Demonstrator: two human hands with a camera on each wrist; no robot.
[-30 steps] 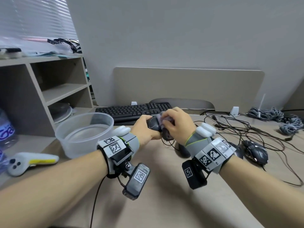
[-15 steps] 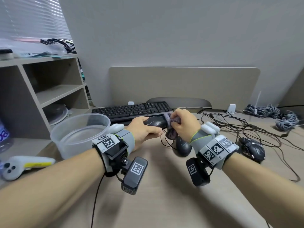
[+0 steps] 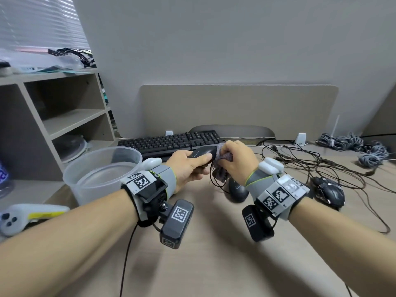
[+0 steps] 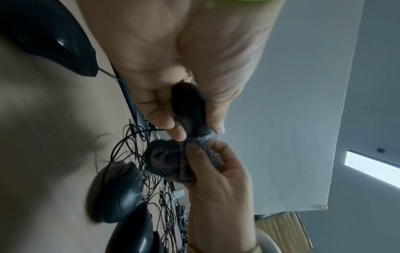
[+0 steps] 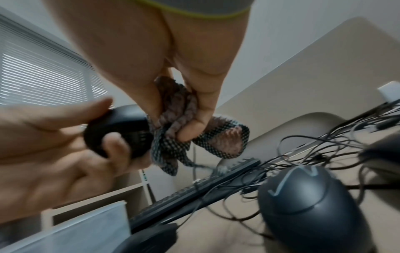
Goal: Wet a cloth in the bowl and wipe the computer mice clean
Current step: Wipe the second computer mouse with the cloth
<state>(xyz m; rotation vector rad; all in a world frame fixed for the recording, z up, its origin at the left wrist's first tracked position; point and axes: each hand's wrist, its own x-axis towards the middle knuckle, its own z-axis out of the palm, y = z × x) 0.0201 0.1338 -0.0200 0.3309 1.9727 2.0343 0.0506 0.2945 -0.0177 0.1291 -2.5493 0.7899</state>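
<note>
My left hand (image 3: 188, 166) holds a black wired mouse (image 3: 201, 154) in the air above the desk, thumb on top and fingers curled underneath; the left wrist view shows the same mouse (image 4: 188, 106) between thumb and fingers. My right hand (image 3: 235, 161) grips a bunched grey-brown cloth (image 3: 222, 166) and presses it against the mouse's front end. In the right wrist view the cloth (image 5: 177, 126) hangs from the fingers against the mouse (image 5: 121, 130). A clear plastic bowl (image 3: 94, 174) with water stands at the left.
A second black mouse (image 3: 237, 190) lies on the desk just below my right hand, a gaming mouse (image 3: 329, 192) further right. A black keyboard (image 3: 167, 142) sits behind, tangled cables (image 3: 310, 161) to the right, a shelf unit (image 3: 53, 116) and a white controller (image 3: 27, 215) at the left.
The cloth has slid from over the top of the mouse towards its front end, leaving more of the mouse's back showing. Both hands stay together above the desk.
</note>
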